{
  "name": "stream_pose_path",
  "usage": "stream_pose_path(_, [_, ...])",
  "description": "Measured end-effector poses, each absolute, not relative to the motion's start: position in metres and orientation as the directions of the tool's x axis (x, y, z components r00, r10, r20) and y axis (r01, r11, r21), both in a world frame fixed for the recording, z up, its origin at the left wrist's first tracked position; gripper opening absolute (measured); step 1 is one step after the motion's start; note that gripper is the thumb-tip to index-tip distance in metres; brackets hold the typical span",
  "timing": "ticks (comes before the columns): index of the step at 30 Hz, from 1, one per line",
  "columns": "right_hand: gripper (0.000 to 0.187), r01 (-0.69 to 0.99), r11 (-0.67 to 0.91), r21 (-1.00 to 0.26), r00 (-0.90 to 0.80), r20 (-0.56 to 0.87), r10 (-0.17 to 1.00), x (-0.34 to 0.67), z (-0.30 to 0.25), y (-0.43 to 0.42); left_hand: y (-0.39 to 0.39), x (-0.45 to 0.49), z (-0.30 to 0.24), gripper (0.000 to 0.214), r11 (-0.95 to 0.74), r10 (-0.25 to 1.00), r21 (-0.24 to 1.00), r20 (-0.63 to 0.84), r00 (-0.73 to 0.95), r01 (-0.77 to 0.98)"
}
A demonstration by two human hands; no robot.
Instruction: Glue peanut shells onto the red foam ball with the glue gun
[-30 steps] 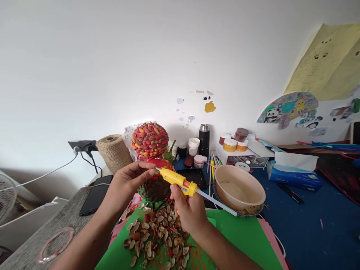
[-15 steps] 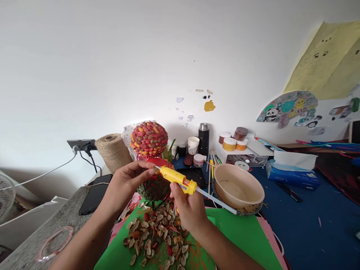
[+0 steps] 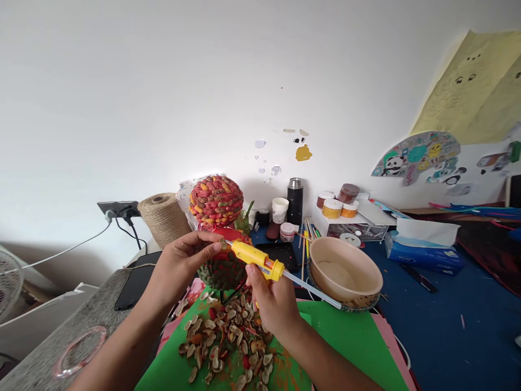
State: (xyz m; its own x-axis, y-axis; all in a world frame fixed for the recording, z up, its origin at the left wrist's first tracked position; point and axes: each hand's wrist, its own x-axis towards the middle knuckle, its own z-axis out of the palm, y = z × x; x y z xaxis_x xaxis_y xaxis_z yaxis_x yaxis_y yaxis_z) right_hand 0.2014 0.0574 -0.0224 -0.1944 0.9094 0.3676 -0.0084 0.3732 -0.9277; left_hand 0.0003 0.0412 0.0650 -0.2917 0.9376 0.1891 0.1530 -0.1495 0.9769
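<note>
My right hand is closed around a yellow hot glue gun, with a long clear glue stick poking out of its back end. The nozzle points left, at a small peanut shell pinched between the thumb and fingers of my left hand. Behind both hands stands a rounded figure covered in painted shells: a red and orange ball on top, a dark green lower part partly hidden by my hands. Below them, loose peanut shells lie heaped on a green sheet.
A beige bowl stands to the right, near paint jars on a white box. A black thermos and paper cups are at the back. Left are a twine spool, a phone and a clear ring.
Almost nothing differs. The piece in my left fingers has turned slightly at the glue gun's nozzle; both hands keep their places.
</note>
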Motion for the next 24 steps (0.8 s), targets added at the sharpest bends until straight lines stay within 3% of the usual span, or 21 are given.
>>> stream_pose_path(24, [0.071, -0.003, 0.374, -0.928, -0.202, 0.367, 0.908, 0.2006, -0.0234, 0.0585, 0.0417, -0.0021, 0.0665, 0.058, -0.175, 0.92, 0.968, 0.225, -0.322, 0.177])
